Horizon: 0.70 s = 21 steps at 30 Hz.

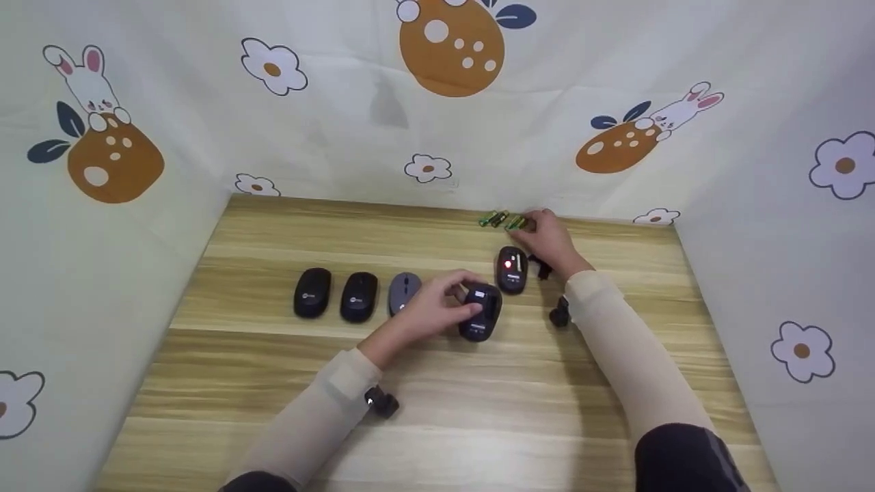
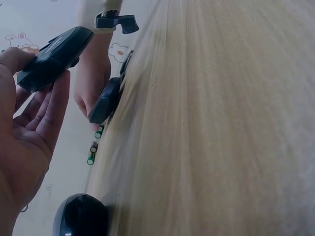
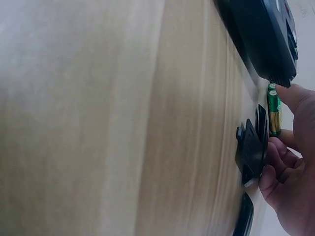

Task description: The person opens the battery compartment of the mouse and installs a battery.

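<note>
My left hand [image 1: 441, 301] holds a black computer mouse [image 1: 487, 318] above the table, underside up, its battery slot uncovered. At the back, my right hand [image 1: 550, 239] has thumb and a finger at opposite ends of a green-and-gold battery [image 3: 274, 110], pinching it. More batteries [image 1: 493, 219] lie just left of those fingers. Another upturned mouse [image 1: 512, 277] glows red underneath, with a battery visible in its slot. Small black battery covers [image 3: 251, 150] lie beside my right hand, partly under the wrist in the head view.
Two black mice [image 1: 313, 294] [image 1: 359, 297] and a grey mouse [image 1: 403, 290] stand in a row at left, right side up; my left hand partly covers the grey one. A patterned cloth wall [image 1: 342, 137] rises behind the wooden table [image 1: 437, 424] and along both sides.
</note>
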Motion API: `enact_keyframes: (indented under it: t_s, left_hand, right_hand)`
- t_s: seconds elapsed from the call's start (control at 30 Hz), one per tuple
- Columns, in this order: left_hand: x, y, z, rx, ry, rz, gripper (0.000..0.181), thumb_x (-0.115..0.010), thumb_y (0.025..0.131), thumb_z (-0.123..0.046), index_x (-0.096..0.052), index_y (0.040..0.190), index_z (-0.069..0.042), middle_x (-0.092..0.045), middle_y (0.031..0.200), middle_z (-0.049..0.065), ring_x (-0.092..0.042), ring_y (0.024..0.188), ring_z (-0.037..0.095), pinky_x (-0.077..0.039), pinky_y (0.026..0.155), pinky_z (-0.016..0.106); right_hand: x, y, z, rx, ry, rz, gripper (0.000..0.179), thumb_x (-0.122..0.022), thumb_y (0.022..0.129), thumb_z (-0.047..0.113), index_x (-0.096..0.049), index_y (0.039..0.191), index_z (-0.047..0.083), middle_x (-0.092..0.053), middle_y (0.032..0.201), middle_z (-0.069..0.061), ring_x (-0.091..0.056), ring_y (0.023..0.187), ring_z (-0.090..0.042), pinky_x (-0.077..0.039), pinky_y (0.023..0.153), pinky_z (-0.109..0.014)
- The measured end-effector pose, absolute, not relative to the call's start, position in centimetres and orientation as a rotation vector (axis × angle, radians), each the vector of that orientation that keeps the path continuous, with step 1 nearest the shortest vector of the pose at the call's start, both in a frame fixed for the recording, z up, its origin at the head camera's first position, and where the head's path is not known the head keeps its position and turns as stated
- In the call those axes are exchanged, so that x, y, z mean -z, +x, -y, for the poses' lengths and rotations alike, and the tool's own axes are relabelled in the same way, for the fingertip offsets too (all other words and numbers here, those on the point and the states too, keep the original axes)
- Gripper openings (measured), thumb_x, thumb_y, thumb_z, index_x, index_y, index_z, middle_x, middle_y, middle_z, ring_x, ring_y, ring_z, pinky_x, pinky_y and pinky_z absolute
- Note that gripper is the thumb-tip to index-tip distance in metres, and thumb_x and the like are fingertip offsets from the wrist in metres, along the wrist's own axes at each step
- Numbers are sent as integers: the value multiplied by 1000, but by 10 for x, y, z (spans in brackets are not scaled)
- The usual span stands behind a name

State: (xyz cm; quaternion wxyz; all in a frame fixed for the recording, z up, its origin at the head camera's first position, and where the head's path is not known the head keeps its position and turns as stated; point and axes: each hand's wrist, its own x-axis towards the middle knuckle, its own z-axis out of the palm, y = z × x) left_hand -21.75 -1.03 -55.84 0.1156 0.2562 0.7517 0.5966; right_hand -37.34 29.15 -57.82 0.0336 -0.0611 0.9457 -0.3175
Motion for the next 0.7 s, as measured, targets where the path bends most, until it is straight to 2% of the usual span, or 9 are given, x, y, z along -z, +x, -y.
enact_keyframes:
  t_s: [0.33,0.53,0.7]
  left_hand:
    - [559,-217,10,-1765,772,-2182,39,-83,99,-15,-73,138,-13,-74,117,0,-68,97,19,-56,92,38]
    - [560,-217,9,-1759,766,-2184,41,-84,98,-14,-73,137,-13,-75,112,-2,-69,96,19,-58,92,40]
    - [559,-216,8,-1758,748,-2182,41,-83,98,-14,-73,138,-14,-75,114,0,-69,97,19,-59,90,39]
  right_hand:
    - [583,-372,-294,1184,-177,-2859,55,-78,99,22,-61,143,-7,-61,133,-25,-61,119,-37,-52,106,-51]
    - [586,-371,-296,1297,-179,-2839,55,-71,89,4,-55,141,-3,-65,125,-21,-61,109,-33,-52,98,-47]
    - [586,-369,-299,1296,-184,-2850,58,-67,88,-3,-50,143,1,-66,123,-21,-62,98,-30,-51,86,-42]
